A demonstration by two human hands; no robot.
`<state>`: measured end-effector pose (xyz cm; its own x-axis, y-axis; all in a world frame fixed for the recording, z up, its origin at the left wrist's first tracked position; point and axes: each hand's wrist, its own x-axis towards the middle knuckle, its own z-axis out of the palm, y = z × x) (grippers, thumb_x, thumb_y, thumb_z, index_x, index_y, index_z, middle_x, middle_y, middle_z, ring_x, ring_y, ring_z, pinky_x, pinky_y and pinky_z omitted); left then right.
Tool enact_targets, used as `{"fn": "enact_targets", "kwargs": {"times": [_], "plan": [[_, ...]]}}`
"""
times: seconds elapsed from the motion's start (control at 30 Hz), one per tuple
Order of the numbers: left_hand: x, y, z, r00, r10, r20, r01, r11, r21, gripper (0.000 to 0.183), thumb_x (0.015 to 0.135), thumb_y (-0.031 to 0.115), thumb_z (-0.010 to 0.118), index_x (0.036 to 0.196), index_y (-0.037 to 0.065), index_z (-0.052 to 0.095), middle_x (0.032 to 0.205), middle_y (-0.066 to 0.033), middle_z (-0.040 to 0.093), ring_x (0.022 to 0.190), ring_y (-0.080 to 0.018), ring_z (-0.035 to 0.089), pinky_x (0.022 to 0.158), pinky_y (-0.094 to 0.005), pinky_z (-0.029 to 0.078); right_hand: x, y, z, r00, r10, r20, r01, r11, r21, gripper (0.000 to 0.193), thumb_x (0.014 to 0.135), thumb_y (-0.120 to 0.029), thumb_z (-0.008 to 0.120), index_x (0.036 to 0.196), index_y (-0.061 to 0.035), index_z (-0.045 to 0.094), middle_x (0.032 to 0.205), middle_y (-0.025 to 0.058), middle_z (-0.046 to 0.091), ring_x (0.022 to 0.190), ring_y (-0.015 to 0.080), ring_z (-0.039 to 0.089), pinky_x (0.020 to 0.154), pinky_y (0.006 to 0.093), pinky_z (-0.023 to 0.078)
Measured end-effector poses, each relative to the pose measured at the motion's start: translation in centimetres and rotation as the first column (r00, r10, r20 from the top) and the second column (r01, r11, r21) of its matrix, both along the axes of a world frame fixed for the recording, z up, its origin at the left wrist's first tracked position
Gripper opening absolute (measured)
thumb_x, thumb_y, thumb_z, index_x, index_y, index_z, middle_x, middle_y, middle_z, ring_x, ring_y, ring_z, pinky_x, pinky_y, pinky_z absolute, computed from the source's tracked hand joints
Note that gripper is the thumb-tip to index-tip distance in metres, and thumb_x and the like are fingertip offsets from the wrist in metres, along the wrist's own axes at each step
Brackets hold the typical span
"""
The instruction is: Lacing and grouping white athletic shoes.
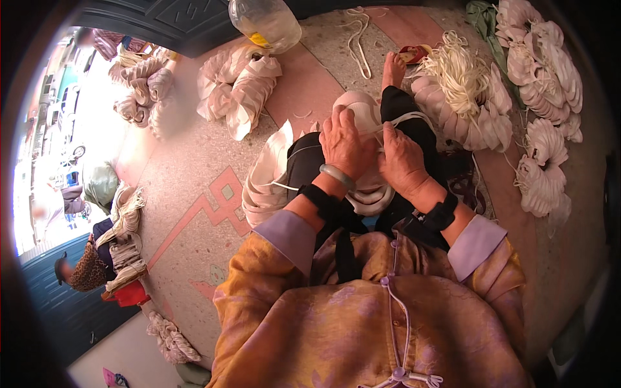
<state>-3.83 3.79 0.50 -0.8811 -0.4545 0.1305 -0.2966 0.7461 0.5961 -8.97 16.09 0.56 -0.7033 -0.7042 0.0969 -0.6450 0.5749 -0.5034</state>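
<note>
Between my knees sits a bundle of pale, curved cloth-like pieces (356,105), stacked one against another. My left hand (344,143), with a bangle at the wrist, is closed on the top of this bundle, its fingers bent. My right hand (402,159) is closed beside it, with the thumb pointing up and away from me. A white cord (411,117) runs from between my hands over my right knee; the right hand seems to pinch it. The exact grip is hidden under the fingers. More pale pieces (265,187) lean against my left leg, a thin strand across them.
Tied bundles (239,87) lie at the far left, others (543,64) at the right. A heap of cream cords (458,71) rests on a bundle beyond my right knee. A clear plastic jug (268,26) stands far ahead. Another person (90,266) sits at the left by a doorway.
</note>
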Motion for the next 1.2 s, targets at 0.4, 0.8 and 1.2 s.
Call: {"fn": "enact_targets", "kwargs": {"times": [0.4,0.8,1.2], "plan": [[-0.1,0.4,-0.6,0.998,-0.008,-0.055,0.0,0.99,-0.143,0.045,0.064,0.017,0.066,0.103,0.003,0.049,0.118,-0.0135,0.047,0.103,-0.0342,0.047,0.084,-0.0451,0.036,-0.8,1.0,-0.4,0.991,0.133,-0.006,-0.133,0.991,-0.027,0.027,0.068,-0.002,0.055,0.094,-0.0003,0.047,0.089,0.0176,0.056,0.088,0.0363,0.055,0.076,0.0415,0.047],[0.7,0.3,-0.8,0.938,-0.346,0.032,0.316,0.811,-0.492,0.008,0.069,0.019,0.059,0.075,0.015,0.061,0.08,-0.0054,0.049,0.076,-0.0266,0.049,0.069,-0.0391,0.036,-2.0,1.2,-0.4,0.976,0.151,0.156,-0.151,0.988,-0.017,0.014,0.068,-0.004,0.053,0.082,-0.001,0.053,0.077,0.019,0.061,0.079,0.0356,0.059,0.073,0.0412,0.048],[-0.1,0.7,-0.8,0.926,-0.36,0.109,0.376,0.87,-0.32,0.006,0.072,0.017,0.057,0.074,0.012,0.059,0.072,-0.0063,0.055,0.069,-0.0276,0.059,0.064,-0.0463,0.042,-1.6,1.2,-1.7,0.982,0.081,0.168,-0.071,0.995,-0.064,0.028,0.07,-0.008,0.053,0.097,0.0001,0.052,0.079,0.0205,0.061,0.078,0.036,0.06,0.069,0.0423,0.048]]}}
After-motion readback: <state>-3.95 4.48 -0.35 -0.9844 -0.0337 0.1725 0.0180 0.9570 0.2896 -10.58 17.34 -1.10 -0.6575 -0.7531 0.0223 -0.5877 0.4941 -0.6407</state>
